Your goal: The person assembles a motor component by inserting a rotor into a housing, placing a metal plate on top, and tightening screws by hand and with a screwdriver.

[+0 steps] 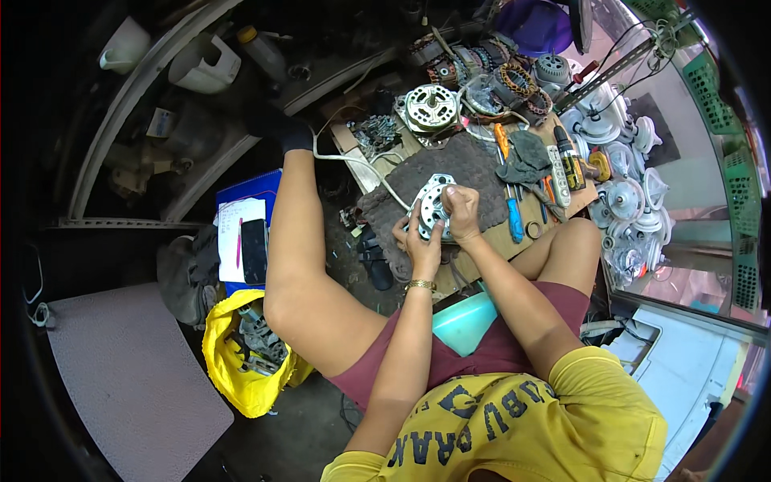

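Note:
A silver metal motor end cover [436,186] with round holes is tilted up over a dark grey cloth [393,185] on the low wooden board. My left hand [421,241] grips its near left edge, thumb on the face. Against the right side of the cover, my right hand [463,212] is closed in a fist; its fingers hide whatever they hold. A similar motor [432,108] with a shaft in its middle sits beyond the cloth. Just left of it lies a heap of small screws [376,134].
Right of the cloth lie a blue-handled screwdriver [514,221], a rag [526,157], a power strip [558,177] and a yellow-black drill [571,165]. Copper-wound stators [518,79] crowd the back. A yellow bag [215,353] of metal parts and a phone [254,251] are at left.

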Available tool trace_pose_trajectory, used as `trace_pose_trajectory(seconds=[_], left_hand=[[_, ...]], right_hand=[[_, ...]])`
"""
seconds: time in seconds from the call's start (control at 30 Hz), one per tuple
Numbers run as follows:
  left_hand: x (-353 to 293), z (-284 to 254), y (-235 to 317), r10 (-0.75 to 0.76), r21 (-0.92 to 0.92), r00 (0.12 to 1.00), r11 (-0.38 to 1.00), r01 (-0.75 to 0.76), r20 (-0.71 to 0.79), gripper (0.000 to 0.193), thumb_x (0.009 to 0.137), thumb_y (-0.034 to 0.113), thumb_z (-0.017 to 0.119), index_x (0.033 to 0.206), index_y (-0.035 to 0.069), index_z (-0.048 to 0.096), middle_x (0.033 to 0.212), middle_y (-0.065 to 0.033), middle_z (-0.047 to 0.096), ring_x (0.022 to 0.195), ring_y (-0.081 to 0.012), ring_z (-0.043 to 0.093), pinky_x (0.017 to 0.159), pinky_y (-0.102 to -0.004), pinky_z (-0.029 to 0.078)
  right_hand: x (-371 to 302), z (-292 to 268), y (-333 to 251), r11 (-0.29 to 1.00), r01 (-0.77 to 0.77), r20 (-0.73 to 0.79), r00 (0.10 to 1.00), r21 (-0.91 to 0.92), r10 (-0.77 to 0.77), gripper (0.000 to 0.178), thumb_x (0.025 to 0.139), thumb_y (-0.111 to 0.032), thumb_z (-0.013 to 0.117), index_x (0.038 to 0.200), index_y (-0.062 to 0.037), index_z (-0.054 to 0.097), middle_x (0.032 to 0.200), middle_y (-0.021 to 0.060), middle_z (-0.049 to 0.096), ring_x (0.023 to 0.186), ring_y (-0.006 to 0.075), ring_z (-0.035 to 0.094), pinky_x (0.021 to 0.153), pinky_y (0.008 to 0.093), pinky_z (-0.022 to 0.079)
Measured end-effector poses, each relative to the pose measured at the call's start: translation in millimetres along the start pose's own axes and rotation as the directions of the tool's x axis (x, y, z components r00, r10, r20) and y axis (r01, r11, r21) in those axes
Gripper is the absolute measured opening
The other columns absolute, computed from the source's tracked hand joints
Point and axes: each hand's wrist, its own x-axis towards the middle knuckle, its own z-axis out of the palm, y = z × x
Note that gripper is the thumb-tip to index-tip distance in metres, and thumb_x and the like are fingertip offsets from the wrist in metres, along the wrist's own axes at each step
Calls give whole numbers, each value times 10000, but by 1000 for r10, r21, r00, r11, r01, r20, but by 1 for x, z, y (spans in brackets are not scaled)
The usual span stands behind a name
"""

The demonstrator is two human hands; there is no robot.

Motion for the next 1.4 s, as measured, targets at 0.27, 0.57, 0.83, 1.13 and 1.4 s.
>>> trace_pose_trajectory(seconds=[0.27,0.57,0.83,1.13,1.4], left_hand=[[1,-7,-10,17,-73,1000,997,-16,10,666,799,289,793,1417,277,547,1288,-145,364,1209,-328,381,1093,-432,276],[-1,-3,6,-34,-39,997,999,37,73,670,831,291,776,1445,295,505,1340,-173,343,1247,-350,358,1090,-444,283],[-1,-7,2,-4,41,999,999,2,32,643,860,272,764,1448,214,508,1281,-148,367,1220,-291,371,1085,-399,319],[-3,0,5,-3,21,998,1000,2,67,654,856,287,768,1443,169,506,1312,-161,366,1249,-296,357,1089,-394,311],[4,-10,-17,-2,-40,1000,999,3,25,803,797,294,824,1469,95,432,1357,-181,339,1276,-307,360,1098,-398,321]], right_hand=[[1,7,-23,991,60,133,990,-121,-44,461,943,-270,511,562,-25,422,522,-10,384,504,78,324,479,302,240],[10,-19,-6,981,-142,216,970,133,111,430,955,-221,478,584,-3,468,527,27,431,528,104,419,511,324,317],[53,-11,-74,951,79,100,994,-299,-51,433,1034,-332,424,873,26,606,828,109,619,798,209,584,753,344,454],[35,14,-45,413,232,280,958,-881,58,394,974,-428,519,1161,-94,610,1160,110,587,1072,341,502,884,547,358],[51,30,-27,373,46,206,891,-927,403,526,960,-483,550,1331,-110,564,1378,132,534,1299,410,433,1029,721,292]])
